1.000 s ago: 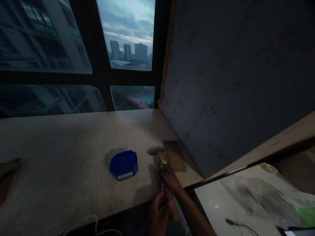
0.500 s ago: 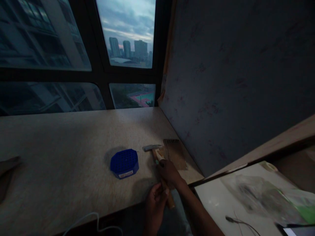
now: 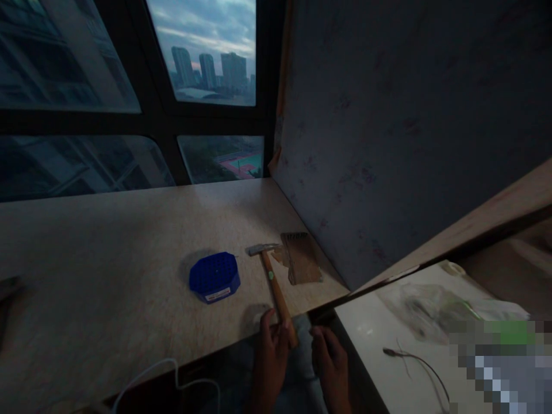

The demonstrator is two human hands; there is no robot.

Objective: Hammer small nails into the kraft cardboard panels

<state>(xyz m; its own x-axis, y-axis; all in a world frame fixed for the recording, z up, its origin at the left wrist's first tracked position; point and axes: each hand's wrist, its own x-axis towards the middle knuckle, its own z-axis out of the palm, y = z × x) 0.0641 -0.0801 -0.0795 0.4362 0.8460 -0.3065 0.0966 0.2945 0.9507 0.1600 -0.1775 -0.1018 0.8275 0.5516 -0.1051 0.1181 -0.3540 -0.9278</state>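
Note:
A hammer (image 3: 276,287) with a wooden handle lies on the table, its metal head toward the window and its handle end past the front edge. Close against the lower handle is my left hand (image 3: 271,356), fingers curled; what it pinches, if anything, is hidden. My right hand (image 3: 331,365) is apart from the hammer, to the right of the handle end, with fingers closed; I cannot make out anything in them. Left of the hammer sits a blue plastic box (image 3: 214,276) with a gridded top and a white label. A torn piece of brown cardboard (image 3: 304,261) lies right of the hammer head.
The pale table (image 3: 129,276) runs up to the window and the patterned wall (image 3: 366,144). A white cable (image 3: 168,362) hangs over its front edge. At right, a white surface (image 3: 362,328) bears a clear plastic bag (image 3: 418,310) and a dark cable (image 3: 414,356). A dark object (image 3: 8,287) stands far left.
My right hand has let go of the hammer handle and drawn back to the right, below the table edge. My left hand stays by the lower handle. The view has shifted slightly.

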